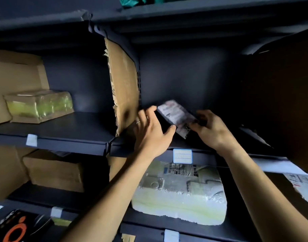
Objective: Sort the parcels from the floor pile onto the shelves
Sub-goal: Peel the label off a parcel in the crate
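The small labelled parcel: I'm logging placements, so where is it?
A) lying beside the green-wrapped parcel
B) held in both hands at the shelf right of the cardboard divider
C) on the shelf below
B: left hand and right hand grip the small labelled parcel right of the cardboard divider.

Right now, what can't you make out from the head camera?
Head view only:
Label text on the parcel: motion-blurred.
Whether it touches the shelf: hidden by the left hand and right hand.
Writing on the shelf tag: too small.
Right end of that bay: too dark.
The green item: cut off by the top edge.
The floor pile: out of frame.
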`<act>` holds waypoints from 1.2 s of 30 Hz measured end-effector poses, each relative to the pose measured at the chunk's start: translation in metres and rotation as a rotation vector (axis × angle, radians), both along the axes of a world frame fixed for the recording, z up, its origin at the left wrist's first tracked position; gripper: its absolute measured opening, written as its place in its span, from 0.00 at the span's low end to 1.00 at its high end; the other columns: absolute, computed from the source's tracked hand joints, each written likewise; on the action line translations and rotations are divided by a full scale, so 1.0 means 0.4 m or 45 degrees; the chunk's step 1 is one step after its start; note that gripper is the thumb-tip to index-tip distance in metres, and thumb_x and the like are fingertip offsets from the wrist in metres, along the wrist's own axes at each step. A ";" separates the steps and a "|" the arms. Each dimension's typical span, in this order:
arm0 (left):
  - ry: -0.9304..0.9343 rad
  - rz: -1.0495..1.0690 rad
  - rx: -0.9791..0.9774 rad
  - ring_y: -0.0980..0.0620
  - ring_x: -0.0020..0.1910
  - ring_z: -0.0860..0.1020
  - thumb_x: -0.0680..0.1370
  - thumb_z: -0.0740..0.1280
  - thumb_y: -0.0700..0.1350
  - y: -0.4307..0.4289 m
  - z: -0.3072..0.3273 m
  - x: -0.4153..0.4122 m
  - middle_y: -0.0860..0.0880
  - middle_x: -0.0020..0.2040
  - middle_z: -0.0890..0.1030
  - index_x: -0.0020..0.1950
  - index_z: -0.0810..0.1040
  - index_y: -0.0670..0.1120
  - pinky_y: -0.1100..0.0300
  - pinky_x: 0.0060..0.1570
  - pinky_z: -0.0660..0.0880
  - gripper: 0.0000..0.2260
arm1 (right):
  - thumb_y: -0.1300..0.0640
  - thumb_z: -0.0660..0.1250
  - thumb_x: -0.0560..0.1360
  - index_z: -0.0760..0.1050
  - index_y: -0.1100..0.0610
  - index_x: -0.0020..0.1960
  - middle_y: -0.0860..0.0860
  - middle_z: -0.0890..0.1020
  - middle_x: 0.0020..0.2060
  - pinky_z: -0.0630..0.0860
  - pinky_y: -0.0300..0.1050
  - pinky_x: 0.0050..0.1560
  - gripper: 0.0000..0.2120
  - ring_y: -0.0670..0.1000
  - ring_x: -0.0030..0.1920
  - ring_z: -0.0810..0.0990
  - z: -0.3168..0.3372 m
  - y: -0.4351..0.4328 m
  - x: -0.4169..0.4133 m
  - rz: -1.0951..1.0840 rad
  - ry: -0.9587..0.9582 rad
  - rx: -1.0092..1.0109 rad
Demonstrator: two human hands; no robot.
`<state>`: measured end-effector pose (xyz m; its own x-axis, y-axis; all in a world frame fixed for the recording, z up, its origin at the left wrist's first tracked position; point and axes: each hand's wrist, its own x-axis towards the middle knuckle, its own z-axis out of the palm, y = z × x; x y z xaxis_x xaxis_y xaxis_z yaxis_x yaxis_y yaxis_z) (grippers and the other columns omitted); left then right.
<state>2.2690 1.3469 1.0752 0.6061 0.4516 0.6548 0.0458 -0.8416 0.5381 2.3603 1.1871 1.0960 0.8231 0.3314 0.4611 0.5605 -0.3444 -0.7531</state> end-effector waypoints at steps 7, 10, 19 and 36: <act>0.141 -0.220 0.255 0.47 0.63 0.70 0.78 0.64 0.54 0.023 0.018 0.037 0.52 0.62 0.75 0.60 0.84 0.51 0.50 0.66 0.68 0.16 | 0.55 0.69 0.80 0.71 0.56 0.78 0.54 0.77 0.73 0.66 0.38 0.68 0.27 0.54 0.74 0.73 -0.001 0.010 -0.006 0.009 -0.134 -0.308; 0.323 -0.472 0.317 0.49 0.64 0.74 0.82 0.65 0.52 0.044 0.036 0.061 0.52 0.62 0.79 0.65 0.83 0.52 0.53 0.67 0.69 0.14 | 0.57 0.66 0.81 0.72 0.55 0.77 0.55 0.79 0.70 0.67 0.38 0.66 0.24 0.55 0.72 0.75 -0.002 0.012 0.001 0.025 -0.126 -0.347; 0.772 -0.325 0.410 0.46 0.78 0.68 0.73 0.53 0.67 0.089 0.061 0.177 0.53 0.79 0.69 0.79 0.67 0.62 0.49 0.75 0.66 0.34 | 0.58 0.64 0.81 0.77 0.52 0.71 0.55 0.83 0.65 0.72 0.42 0.64 0.19 0.57 0.68 0.79 -0.015 0.012 -0.002 0.042 -0.174 -0.410; 0.932 -0.241 0.430 0.45 0.82 0.56 0.87 0.52 0.57 0.075 0.053 0.208 0.51 0.83 0.59 0.79 0.66 0.61 0.43 0.78 0.55 0.20 | 0.52 0.62 0.81 0.80 0.45 0.64 0.52 0.85 0.60 0.78 0.51 0.63 0.15 0.57 0.63 0.81 -0.031 0.015 0.011 0.052 -0.175 -0.486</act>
